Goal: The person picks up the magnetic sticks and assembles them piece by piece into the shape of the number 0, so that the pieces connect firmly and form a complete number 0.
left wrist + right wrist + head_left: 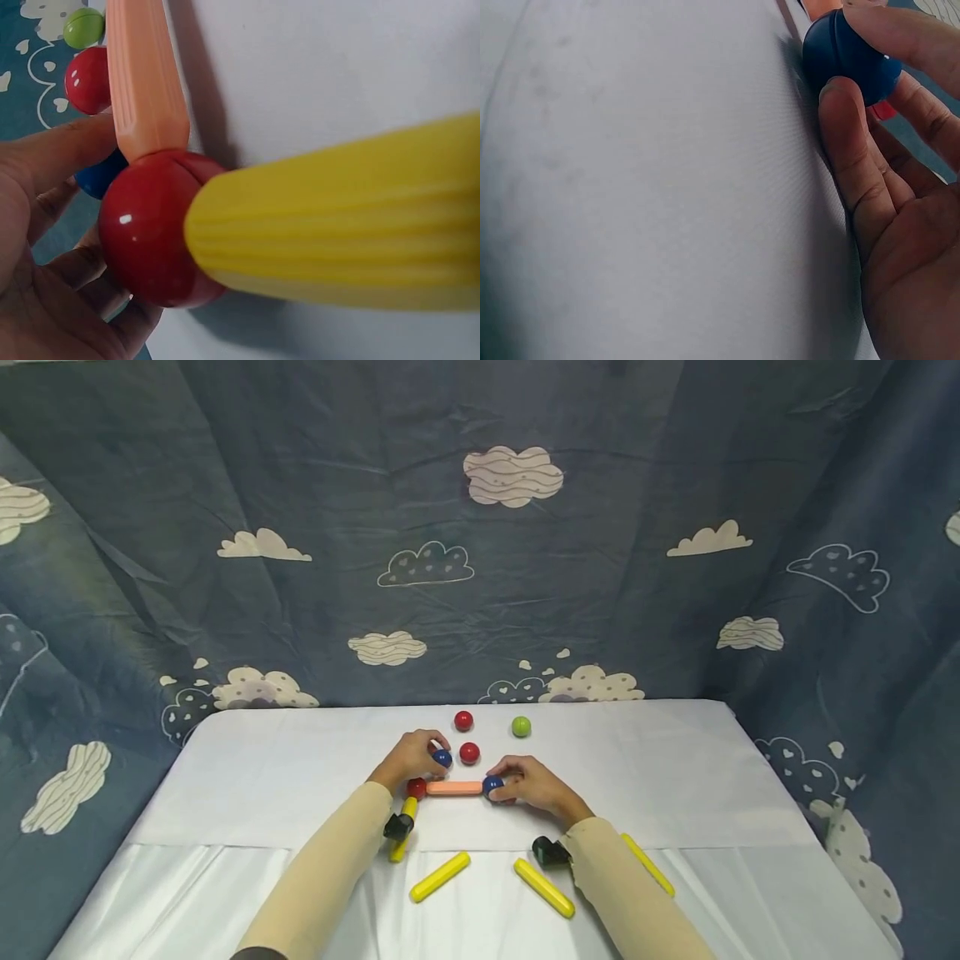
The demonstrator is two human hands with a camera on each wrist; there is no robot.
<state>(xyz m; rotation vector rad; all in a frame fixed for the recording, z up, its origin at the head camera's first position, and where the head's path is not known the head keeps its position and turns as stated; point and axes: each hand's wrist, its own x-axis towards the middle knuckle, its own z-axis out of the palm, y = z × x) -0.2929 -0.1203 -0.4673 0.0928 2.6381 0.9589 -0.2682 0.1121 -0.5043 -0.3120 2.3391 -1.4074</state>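
Note:
My left hand [411, 755] pinches a blue ball [443, 758] behind a red ball [416, 788]. That red ball joins an orange stick [454, 788] and a yellow stick [402, 831]; in the left wrist view the red ball [154, 232] is large and hides part of the blue ball [101, 176]. At the orange stick's right end sits another blue ball [492, 787], which my right hand [538, 786] holds between thumb and fingers. The right wrist view shows this blue ball [847, 56] close to the white cloth, a groove running round it.
Beyond the hands lie two loose red balls, one nearer [469, 753] and one farther [463, 721], and a green ball [521, 727]. Toward the front are a yellow stick [440, 877], a second [544, 888], and another [648, 865] beside the right sleeve. A cloud-print curtain [570, 610] hangs behind.

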